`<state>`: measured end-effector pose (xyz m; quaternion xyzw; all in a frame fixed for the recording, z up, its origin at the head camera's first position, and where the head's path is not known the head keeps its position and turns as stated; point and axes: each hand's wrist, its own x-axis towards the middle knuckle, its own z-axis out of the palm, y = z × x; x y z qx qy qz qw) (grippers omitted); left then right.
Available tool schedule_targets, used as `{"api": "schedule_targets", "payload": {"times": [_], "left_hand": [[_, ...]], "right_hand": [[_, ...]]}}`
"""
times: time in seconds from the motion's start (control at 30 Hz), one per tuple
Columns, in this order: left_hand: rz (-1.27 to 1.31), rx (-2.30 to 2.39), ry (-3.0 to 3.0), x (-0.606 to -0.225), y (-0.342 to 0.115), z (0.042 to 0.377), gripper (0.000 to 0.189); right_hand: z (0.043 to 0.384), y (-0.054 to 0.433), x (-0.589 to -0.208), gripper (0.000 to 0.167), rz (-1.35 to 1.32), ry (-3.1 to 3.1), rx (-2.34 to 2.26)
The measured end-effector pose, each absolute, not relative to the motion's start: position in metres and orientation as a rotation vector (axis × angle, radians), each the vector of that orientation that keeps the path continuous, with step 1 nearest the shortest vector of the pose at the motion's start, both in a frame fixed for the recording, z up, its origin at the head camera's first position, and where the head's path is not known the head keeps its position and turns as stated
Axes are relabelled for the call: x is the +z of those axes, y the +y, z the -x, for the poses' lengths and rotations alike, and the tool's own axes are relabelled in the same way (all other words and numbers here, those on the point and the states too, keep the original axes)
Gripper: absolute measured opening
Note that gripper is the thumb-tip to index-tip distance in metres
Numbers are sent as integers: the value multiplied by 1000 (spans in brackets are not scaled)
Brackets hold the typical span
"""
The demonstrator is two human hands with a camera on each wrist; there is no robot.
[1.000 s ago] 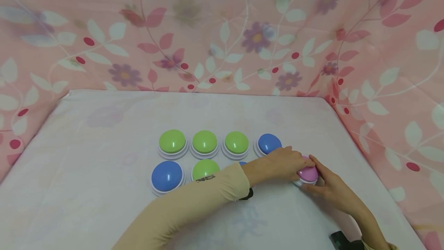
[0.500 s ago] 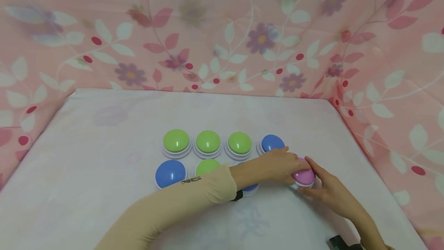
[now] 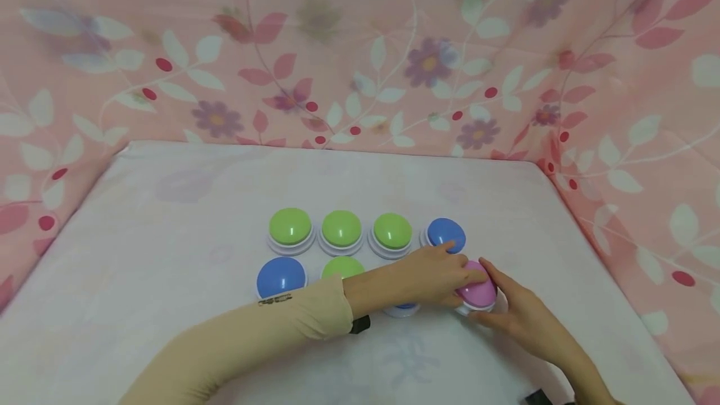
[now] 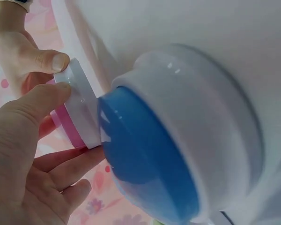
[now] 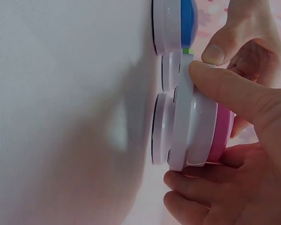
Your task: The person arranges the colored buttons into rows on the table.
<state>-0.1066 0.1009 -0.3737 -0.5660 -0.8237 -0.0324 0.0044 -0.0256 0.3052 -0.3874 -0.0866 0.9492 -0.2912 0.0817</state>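
Note:
A pink dome push button [image 3: 478, 286] on a white base is held between both hands at the right end of the front row. My left hand [image 3: 424, 275] pinches it from the left, thumb on the white base [image 4: 82, 105]. From the right, my right hand [image 3: 523, 314] grips it, thumb on the base and fingers around the other side. In the right wrist view its base [image 5: 196, 126] appears slightly raised off the tabletop. A blue button [image 4: 145, 159] sits close beside my left hand; in the head view this blue button [image 3: 404, 310] is mostly hidden under the left wrist.
Three green buttons [image 3: 290, 226] and a blue button [image 3: 447, 234] form the back row. A blue button [image 3: 281, 278] and a partly covered green button [image 3: 343, 266] stand in front. White cloth covers the table [image 3: 169, 255]; floral pink fabric [image 3: 337, 49] hangs behind and at the sides.
Both hands have carried the pink button leftward, closer to the front-row blue button. The other buttons stay in their rows while the head view shifts slightly.

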Motion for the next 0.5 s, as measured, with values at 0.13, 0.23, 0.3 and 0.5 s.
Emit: {"api": "schedule_targets", "payload": {"times": [0.13, 0.23, 0.3, 0.5], "left_hand": [[1759, -118, -2570, -377, 93, 104, 45], [1744, -119, -2574, -379, 88, 102, 46], [1734, -122, -2586, -380, 85, 101, 47], [1710, -136, -2614, -384, 80, 99, 47]], "right_hand": [[26, 298, -390, 97, 277, 2842, -868], [26, 293, -392, 95, 304, 2854, -853], [27, 291, -394, 93, 315, 2858, -851], [29, 286, -397, 93, 316, 2856, -842]]}}
